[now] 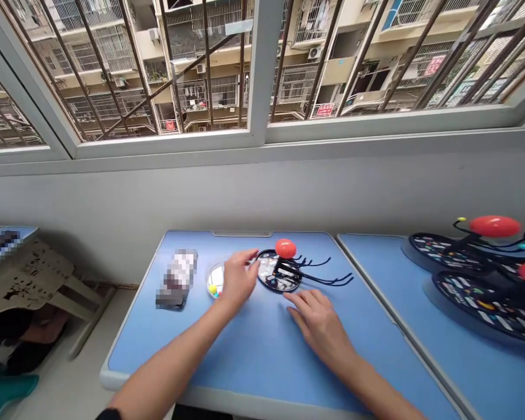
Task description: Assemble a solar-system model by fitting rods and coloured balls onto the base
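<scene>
On the blue table (254,361) lies a black round disc with a pale printed pattern (284,286). A red ball (285,248) sits at its far edge, and thin black wire arms (328,279) spread to the right. My left hand (238,279) reaches over the table, its fingertips at the disc's left rim; I cannot tell if they grip it. My right hand (317,326) rests flat on the table just below the disc, holding nothing. Left of the disc is a round transparent dish (216,280) with small coloured pieces. Farther left lies a pixelated, unreadable object (177,279).
A second blue table (420,356) adjoins on the right, holding several similar black discs with red balls and wire arms (476,256). A grey wall and barred window (254,70) stand behind. A stained beige stool (35,274) stands at the left.
</scene>
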`<state>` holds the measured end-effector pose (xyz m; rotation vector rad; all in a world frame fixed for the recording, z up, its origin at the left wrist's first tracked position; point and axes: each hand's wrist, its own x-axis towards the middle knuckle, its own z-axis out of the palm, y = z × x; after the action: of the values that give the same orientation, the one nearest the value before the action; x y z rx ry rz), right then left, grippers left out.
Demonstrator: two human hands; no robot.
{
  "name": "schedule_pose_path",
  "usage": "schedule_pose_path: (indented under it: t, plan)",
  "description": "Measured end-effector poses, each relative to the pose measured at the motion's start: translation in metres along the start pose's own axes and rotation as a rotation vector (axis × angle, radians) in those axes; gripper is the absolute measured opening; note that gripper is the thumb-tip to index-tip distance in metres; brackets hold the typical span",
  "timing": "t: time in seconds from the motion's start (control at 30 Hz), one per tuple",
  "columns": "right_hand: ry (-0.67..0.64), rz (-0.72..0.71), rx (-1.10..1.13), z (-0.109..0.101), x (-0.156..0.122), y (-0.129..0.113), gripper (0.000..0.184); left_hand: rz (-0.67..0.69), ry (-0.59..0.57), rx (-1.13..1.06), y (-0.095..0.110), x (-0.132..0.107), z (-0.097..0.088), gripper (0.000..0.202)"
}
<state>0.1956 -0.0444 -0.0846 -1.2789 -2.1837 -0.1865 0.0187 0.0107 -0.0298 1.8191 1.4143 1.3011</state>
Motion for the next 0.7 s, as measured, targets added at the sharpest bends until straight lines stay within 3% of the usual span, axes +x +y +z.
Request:
schedule_pose_path:
  t: [0.1,0.17,0.23,0.37,0.47,0.57,0.7]
  plan:
    - [0.005,0.009,-0.04,0.01,0.005,0.002,0.026,0.124,0.112,0.196,-0.007,-0.034,-0.049,0.02]
    - [-0.025,0.011,-0.028,0.015,0.008,0.001,0.027,0.224,0.068,0.286,-0.02,-0.054,-0.07,0.021]
    - [-0.047,0.015,0.004,0.018,0.011,-0.002,0.028,0.284,0.013,0.333,-0.036,-0.069,-0.079,0.025]
    - [-0.038,0.032,0.131,0.014,0.029,-0.021,0.024,0.314,-0.061,0.337,-0.057,-0.082,-0.075,0.029]
    - [-0.074,0.002,0.285,0.007,0.054,-0.047,0.019,0.337,-0.055,0.299,-0.059,-0.086,-0.068,0.028]
    - [-0.252,-0.075,0.363,0.007,0.083,-0.073,0.014,0.349,-0.026,0.265,-0.053,-0.091,-0.065,0.028]
    - [-0.484,-0.135,0.321,0.026,0.104,-0.094,0.019,0.357,0.015,0.242,-0.049,-0.108,-0.068,0.029]
